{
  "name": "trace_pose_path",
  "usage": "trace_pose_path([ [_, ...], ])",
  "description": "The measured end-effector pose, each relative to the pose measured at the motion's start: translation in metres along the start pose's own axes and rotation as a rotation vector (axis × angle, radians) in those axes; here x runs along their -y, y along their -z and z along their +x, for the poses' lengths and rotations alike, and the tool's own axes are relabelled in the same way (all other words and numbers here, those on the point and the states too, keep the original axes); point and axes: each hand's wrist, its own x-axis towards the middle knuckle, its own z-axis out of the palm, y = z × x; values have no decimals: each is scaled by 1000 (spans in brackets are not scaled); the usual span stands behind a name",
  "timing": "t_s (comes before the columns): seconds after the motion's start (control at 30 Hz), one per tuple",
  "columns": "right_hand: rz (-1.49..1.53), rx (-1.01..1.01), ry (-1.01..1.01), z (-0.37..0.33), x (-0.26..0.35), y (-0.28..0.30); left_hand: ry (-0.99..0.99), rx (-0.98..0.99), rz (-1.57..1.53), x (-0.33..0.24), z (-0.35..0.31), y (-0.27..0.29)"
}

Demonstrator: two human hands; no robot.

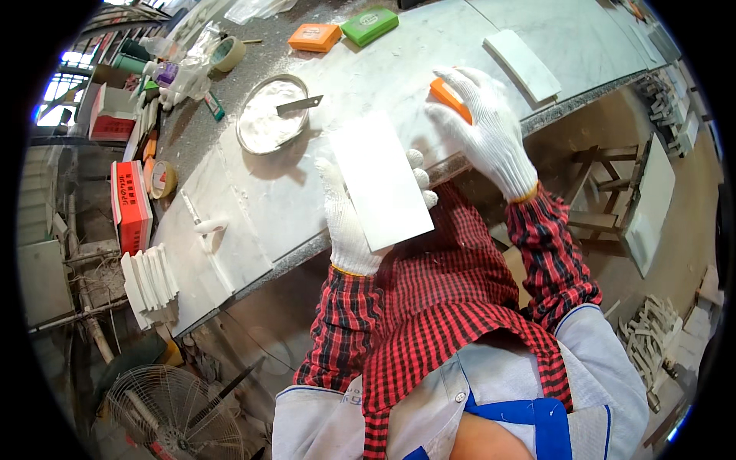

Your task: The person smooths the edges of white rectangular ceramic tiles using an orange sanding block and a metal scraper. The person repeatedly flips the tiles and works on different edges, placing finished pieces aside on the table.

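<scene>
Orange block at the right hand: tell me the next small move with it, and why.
Probably secure the orange block in the gloved right hand and bring it toward the white tile. The right thumb and fingers straddle the block, though how firmly is hard to tell, and the gloved left hand holds the tile with its broad face exposed.

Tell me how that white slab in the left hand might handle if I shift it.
The white slab is probably stiff: it stays flat, edges straight, in the left hand. It may chip or crack if knocked, since it looks thin with sharp corners. Its smooth face could be slippery, though the knitted glove may help.
</scene>
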Motion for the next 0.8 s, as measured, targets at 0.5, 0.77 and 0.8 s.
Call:
trace_pose_path([
  [0.5, 475, 171, -252, -14, 41, -36, 109, -101, 81, 10, -2, 7],
  [0.77, 681, 140, -378, -6, 37, -28, 178, -172, -21, 18, -6, 2],
  [0.8, 775, 135, -388, -7, 37, -32, 186, -130, -45, 18, -6, 2],
])
